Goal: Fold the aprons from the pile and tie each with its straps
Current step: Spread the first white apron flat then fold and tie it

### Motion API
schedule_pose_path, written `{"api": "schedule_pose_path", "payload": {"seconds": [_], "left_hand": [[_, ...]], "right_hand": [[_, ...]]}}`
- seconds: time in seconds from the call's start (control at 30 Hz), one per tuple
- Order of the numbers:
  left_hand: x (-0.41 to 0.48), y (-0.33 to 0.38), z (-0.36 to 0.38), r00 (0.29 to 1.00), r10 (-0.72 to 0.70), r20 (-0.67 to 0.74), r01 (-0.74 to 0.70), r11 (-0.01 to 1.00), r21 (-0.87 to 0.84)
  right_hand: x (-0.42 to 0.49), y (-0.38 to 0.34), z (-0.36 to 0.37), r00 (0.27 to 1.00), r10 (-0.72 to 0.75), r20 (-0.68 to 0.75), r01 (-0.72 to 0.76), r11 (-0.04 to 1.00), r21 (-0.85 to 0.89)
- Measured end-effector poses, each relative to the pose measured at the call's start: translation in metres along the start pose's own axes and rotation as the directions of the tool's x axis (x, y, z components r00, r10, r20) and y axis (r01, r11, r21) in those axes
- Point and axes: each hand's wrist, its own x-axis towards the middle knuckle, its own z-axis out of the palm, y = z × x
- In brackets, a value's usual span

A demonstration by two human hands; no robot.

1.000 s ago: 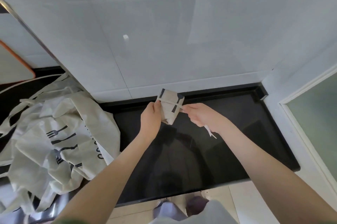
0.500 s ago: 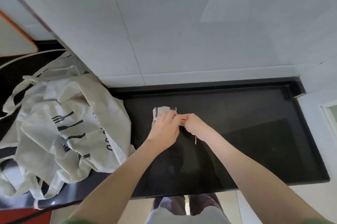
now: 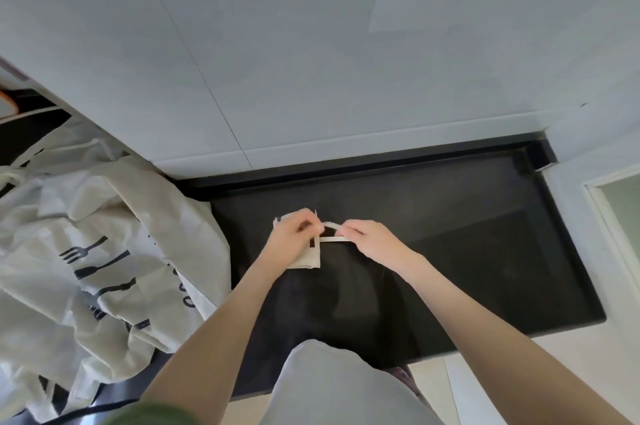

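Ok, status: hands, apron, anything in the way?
Left hand, right hand both pinching strap. Folded apron on counter, tie not finished. Pile at left, not in the way.

A black, glossy counter [image 3: 485,251] carries everything, with a low raised lip along its far edge and at the corner beyond the right hand [image 3: 372,239]. Directly under the left hand [image 3: 294,237] lies a small folded apron [image 3: 306,260], its near corner showing below the palm. Its strap [image 3: 334,239] runs across to the right hand, just above the surface. Well out past the left hand, a crumpled pile [image 3: 104,251] of beige aprons with black cutlery prints covers that end of the counter.
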Motion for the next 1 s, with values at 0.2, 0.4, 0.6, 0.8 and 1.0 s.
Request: {"api": "schedule_pose_path", "payload": {"seconds": [0.2, 0.4, 0.6, 0.8, 1.0], "left_hand": [[-0.006, 0.004, -0.003, 0.994, -0.090, -0.055, 0.082, 0.987, -0.139], [-0.002, -0.002, -0.004, 0.976, -0.153, -0.153, 0.108, 0.957, -0.269], [-0.003, -0.001, 0.003, 0.966, -0.170, -0.195, 0.103, 0.944, -0.315], [-0.005, -0.011, 0.005, 0.978, 0.162, 0.129, -0.180, 0.974, 0.138], [-0.005, -0.004, 0.002, 0.997, 0.029, 0.075, -0.036, 0.995, 0.096]], "right_hand": [[-0.012, -0.003, 0.006, 0.990, 0.126, 0.064, -0.138, 0.960, 0.242], [-0.023, -0.024, -0.011, 0.955, 0.172, 0.242, -0.272, 0.836, 0.476], [-0.025, -0.012, 0.005, 0.929, 0.303, 0.214, -0.371, 0.731, 0.572], [-0.027, -0.035, -0.003, 0.999, -0.024, 0.048, -0.008, 0.821, 0.571], [-0.005, -0.052, 0.000, 0.991, -0.044, -0.123, 0.089, 0.917, 0.388]]}}
